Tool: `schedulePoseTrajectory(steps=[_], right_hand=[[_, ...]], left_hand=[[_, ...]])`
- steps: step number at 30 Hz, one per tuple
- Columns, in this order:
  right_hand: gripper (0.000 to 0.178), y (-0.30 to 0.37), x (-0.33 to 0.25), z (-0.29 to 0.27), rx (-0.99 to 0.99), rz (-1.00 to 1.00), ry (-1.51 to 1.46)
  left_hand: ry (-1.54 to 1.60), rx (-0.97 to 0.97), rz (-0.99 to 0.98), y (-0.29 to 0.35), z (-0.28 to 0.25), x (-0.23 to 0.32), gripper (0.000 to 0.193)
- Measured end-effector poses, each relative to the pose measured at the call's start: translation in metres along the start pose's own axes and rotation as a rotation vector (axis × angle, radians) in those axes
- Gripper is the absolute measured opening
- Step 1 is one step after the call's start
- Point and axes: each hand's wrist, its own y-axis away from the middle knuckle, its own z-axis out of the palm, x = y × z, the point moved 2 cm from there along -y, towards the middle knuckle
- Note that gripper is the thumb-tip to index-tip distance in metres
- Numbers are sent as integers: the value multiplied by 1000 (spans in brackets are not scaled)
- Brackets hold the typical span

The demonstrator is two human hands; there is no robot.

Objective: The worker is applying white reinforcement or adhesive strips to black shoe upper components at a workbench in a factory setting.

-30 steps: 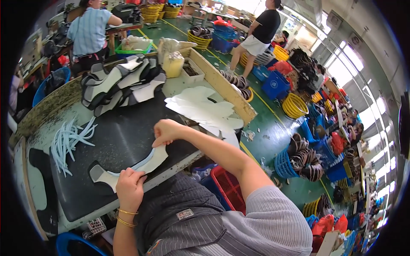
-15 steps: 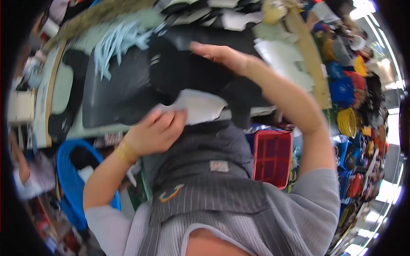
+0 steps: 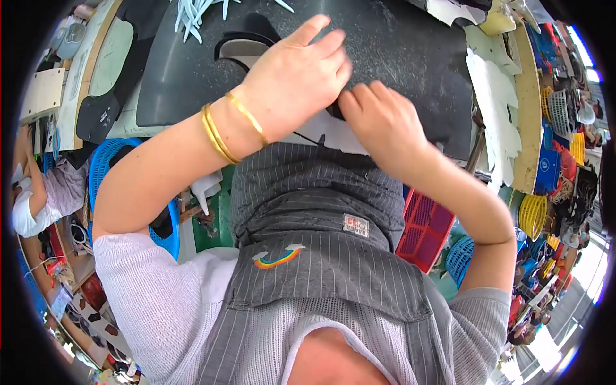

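My left hand, with gold bangles at its wrist, is over a black sheet on the bench. Its fingers are loosely bent and apart, slightly blurred; the thumb is hidden. Close beside it, my right hand has its fingers curled in a pinch. A small dark edge shows at those fingertips, but what they hold is largely hidden. Under both hands, a pale whitish cut piece lies along the bench's near edge against my apron. Left of my left fingers rests a curved black cut piece with a pale grey face.
Light blue strips lie at the far left of the sheet. White cut sheets are at the right, a black cut piece at the left. Below the bench stand a blue basket and a red crate.
My left hand has moved up and right across the sheet. My right hand has come down and inward beside it, its fingers now curled. The view has shifted too.
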Motion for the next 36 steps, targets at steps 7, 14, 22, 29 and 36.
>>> schedulePoseTrajectory(steps=[7,14,22,29,36], right_hand=[[40,25,-13,12,222,196,-60],[37,26,-9,22,234,93,2],[17,16,-3,18,200,20,-57],[37,24,0,14,69,-122,60],[47,35,-23,9,-124,-141,294]], left_hand=[[270,18,-123,23,-1,19,8],[236,150,-156,40,14,30,18],[224,52,-126,41,12,29,26],[344,-166,-173,40,0,30,41],[587,-23,-330,51,8,67,42]])
